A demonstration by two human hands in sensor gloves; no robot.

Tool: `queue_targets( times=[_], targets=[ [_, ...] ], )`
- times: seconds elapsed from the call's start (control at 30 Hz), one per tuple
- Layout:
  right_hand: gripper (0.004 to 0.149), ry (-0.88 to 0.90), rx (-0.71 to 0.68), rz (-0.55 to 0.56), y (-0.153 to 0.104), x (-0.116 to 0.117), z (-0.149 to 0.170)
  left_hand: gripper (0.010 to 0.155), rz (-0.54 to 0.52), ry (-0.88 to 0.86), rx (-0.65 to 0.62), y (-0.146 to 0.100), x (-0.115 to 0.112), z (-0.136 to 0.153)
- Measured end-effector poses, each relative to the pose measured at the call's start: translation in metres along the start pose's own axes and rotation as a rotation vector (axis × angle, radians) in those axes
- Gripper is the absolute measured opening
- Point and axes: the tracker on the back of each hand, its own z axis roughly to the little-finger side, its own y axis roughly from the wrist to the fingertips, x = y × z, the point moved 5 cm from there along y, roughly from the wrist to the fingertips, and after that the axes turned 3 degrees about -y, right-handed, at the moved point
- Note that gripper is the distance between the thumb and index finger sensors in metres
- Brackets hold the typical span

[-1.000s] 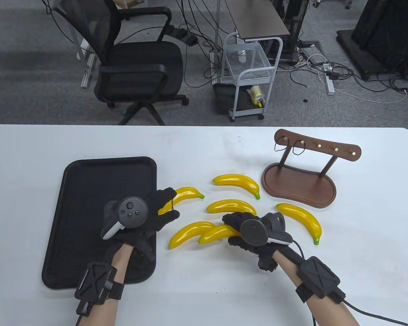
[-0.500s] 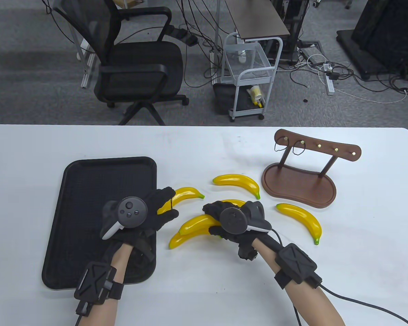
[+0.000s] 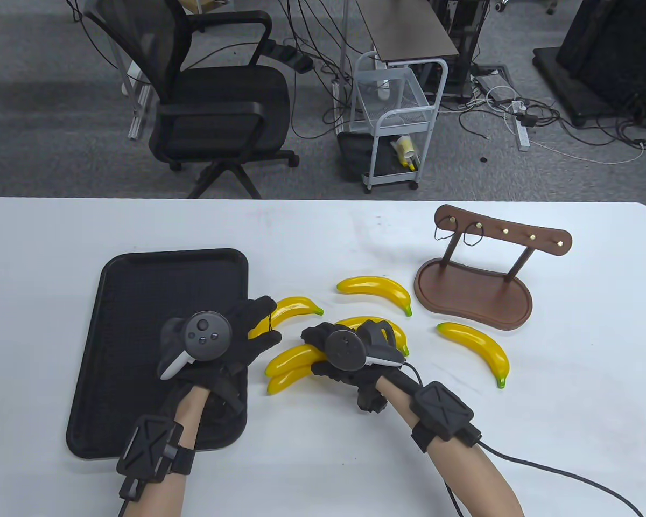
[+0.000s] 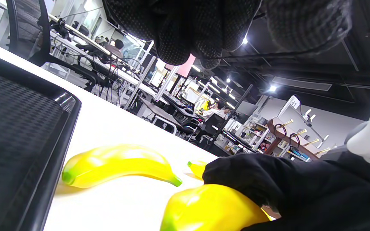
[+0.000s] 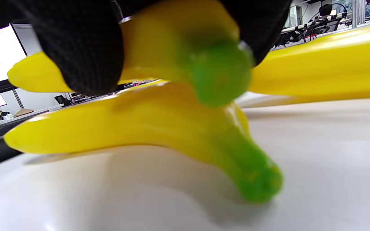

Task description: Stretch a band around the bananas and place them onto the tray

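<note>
My left hand hovers over the right edge of the black tray and holds a thin black band stretched between finger and thumb; the band also shows in the left wrist view. My right hand grips a yellow banana that lies on top of a second banana on the table. In the right wrist view the held banana crosses above the lower banana. Another banana lies just beyond my left fingertips.
Three more bananas lie on the white table: one at centre, one to the right, one partly hidden behind my right hand. A wooden stand at back right has bands hanging from its hooks.
My right hand has carried its banana leftward and brought it over the neighbouring banana, close to my left hand. The left hand and its band have stayed in place.
</note>
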Motion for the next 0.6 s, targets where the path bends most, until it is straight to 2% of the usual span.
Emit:
queue_targets(
  times=[0.33, 0.6],
  targets=[
    [0.071, 0.056, -0.004, -0.019, -0.001, 0.007, 0.002, 0.065, 0.001, 0.000, 0.002, 0.000, 0.000, 0.000],
    [0.074, 0.034, 0.004, -0.038, 0.001, 0.016, 0.000, 0.065, 0.002, 0.003, 0.002, 0.000, -0.001, 0.000]
  ],
)
